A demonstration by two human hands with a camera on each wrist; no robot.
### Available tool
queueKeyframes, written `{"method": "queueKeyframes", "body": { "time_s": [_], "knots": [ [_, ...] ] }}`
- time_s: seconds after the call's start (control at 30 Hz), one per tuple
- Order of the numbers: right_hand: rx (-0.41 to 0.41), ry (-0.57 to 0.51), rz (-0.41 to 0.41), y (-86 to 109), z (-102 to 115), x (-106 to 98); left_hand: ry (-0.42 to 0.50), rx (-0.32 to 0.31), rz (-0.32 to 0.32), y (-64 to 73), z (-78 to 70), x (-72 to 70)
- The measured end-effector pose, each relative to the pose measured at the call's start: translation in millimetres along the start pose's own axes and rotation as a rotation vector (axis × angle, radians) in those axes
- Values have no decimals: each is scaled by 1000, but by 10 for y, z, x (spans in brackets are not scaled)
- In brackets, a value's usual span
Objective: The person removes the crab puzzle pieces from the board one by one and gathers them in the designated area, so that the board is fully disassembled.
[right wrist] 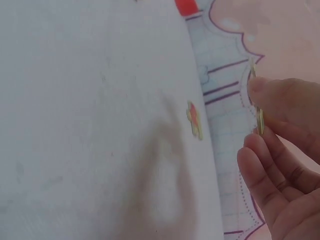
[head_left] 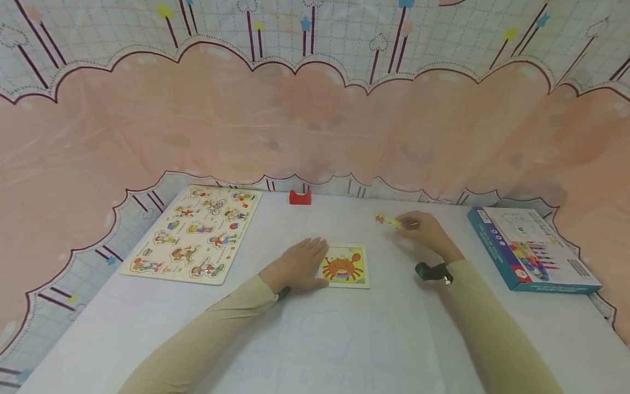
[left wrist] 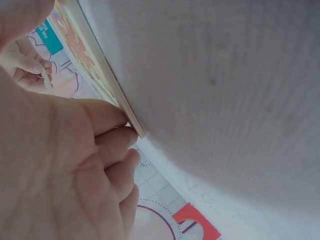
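Observation:
My left hand [head_left: 302,265] grips the left side of a small square puzzle board [head_left: 365,268] with a red-orange crab picture, which lies on the white table. In the left wrist view its fingertips [left wrist: 131,132] are right at one corner of the board's edge, the thumb at the other end. Farther right, my right hand [head_left: 420,230] pinches a thin, flat yellow-green piece [right wrist: 260,121] between thumb and fingers, seen edge-on in the right wrist view. A small red and yellow-green piece [right wrist: 194,120] lies flat on the table close to that hand.
On the left lies a large puzzle board [head_left: 197,235] with children figures. A blue and white box [head_left: 536,251] is at the right. The red notched block [head_left: 300,197] stands near the table's back edge, before a patterned cloth [head_left: 315,131].

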State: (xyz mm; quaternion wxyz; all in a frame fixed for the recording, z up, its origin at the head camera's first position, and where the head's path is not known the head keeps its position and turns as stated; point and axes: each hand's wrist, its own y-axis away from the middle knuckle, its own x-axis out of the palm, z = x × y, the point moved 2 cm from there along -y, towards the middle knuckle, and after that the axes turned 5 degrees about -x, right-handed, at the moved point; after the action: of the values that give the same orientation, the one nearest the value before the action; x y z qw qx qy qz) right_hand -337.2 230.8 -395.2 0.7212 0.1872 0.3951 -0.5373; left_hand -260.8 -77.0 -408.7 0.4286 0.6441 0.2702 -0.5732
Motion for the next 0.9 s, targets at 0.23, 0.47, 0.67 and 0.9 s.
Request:
{"method": "queueKeyframes", "body": {
  "time_s": [0.23,0.47,0.67,0.9],
  "knots": [
    [33,1,-20,-71,-109,-83,7,-6,-1,-7,-1,13],
    [67,15,-16,-212,-221,-94,10,-4,-4,0,4,25],
    [46,28,6,-322,-270,-33,-4,-4,7,6,6,28],
    [32,52,35,-400,-267,14,6,-13,15,3,-2,25]
  ]
}}
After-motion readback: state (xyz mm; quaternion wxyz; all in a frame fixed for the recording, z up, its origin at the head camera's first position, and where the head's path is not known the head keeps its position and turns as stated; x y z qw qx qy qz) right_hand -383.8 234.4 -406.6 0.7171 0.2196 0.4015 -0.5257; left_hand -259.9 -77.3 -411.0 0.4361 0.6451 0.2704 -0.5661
